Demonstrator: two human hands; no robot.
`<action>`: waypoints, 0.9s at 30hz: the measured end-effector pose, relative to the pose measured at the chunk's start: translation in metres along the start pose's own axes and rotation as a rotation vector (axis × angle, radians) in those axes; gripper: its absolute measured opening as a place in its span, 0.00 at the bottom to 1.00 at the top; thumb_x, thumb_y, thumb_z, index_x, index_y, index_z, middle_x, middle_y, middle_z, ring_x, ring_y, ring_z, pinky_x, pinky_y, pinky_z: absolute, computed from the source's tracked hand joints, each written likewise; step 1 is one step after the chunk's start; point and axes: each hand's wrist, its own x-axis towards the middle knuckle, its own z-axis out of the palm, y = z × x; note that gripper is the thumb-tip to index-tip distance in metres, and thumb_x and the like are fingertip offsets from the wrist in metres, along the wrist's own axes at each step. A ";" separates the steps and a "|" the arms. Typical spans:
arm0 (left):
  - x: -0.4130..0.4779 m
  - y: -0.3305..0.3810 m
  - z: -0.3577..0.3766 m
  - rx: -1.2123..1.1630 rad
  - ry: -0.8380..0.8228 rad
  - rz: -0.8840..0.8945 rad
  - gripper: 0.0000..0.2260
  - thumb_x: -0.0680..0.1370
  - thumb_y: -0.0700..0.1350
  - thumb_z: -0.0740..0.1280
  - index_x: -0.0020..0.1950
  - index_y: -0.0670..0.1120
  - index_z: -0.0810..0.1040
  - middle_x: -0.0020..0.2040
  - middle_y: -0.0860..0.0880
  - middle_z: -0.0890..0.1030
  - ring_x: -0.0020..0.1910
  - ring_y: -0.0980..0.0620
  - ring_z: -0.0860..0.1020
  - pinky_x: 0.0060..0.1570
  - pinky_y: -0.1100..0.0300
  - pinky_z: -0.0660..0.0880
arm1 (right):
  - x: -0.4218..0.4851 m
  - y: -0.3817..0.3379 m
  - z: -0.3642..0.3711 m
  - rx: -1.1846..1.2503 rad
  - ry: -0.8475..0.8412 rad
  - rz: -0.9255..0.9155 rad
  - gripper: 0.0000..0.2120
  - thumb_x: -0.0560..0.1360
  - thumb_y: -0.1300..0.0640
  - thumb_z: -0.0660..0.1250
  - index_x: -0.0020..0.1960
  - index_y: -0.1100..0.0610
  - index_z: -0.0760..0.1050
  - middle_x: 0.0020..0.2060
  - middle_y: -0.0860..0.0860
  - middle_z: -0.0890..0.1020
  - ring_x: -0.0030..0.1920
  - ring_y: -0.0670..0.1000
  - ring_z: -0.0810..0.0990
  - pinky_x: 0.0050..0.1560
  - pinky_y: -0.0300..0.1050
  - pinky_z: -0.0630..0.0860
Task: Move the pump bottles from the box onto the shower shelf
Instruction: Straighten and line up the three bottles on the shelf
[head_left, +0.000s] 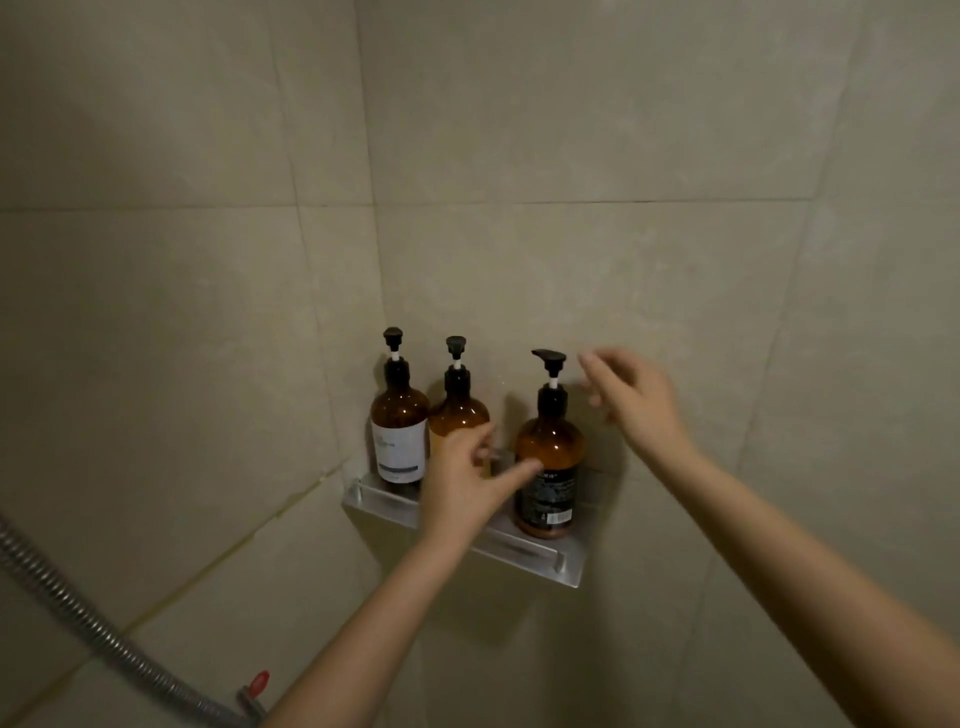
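Three amber pump bottles stand upright on the metal shower shelf in the wall corner. The left bottle has a white label. The middle bottle is partly hidden behind my left hand. The right bottle has a dark label, and its pump head points left. My left hand is between the middle and right bottles, fingers apart, a fingertip touching the right bottle's side. My right hand hovers open just right of that bottle's pump, holding nothing. The box is out of view.
Beige tiled walls meet in a corner behind the shelf. A metal shower hose runs along the lower left to a fitting with a red knob.
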 end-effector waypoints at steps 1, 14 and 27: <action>0.004 -0.002 -0.013 -0.001 0.135 0.034 0.27 0.66 0.63 0.67 0.62 0.54 0.74 0.57 0.55 0.78 0.50 0.63 0.76 0.44 0.69 0.76 | -0.013 0.012 0.004 -0.010 0.010 0.042 0.16 0.75 0.43 0.63 0.55 0.52 0.76 0.42 0.46 0.79 0.44 0.50 0.78 0.39 0.42 0.72; 0.077 -0.003 -0.048 0.274 0.073 0.054 0.30 0.69 0.53 0.73 0.67 0.44 0.71 0.62 0.44 0.78 0.60 0.46 0.76 0.51 0.58 0.73 | -0.034 0.039 0.040 -0.464 -0.054 0.119 0.44 0.52 0.26 0.67 0.62 0.47 0.68 0.54 0.46 0.74 0.52 0.46 0.74 0.48 0.43 0.77; 0.066 -0.002 -0.046 0.386 0.149 0.145 0.16 0.68 0.58 0.71 0.46 0.47 0.78 0.42 0.49 0.82 0.42 0.51 0.80 0.38 0.55 0.78 | -0.020 0.034 0.032 -0.376 -0.186 0.182 0.41 0.56 0.40 0.78 0.64 0.52 0.68 0.51 0.47 0.70 0.50 0.47 0.71 0.42 0.37 0.68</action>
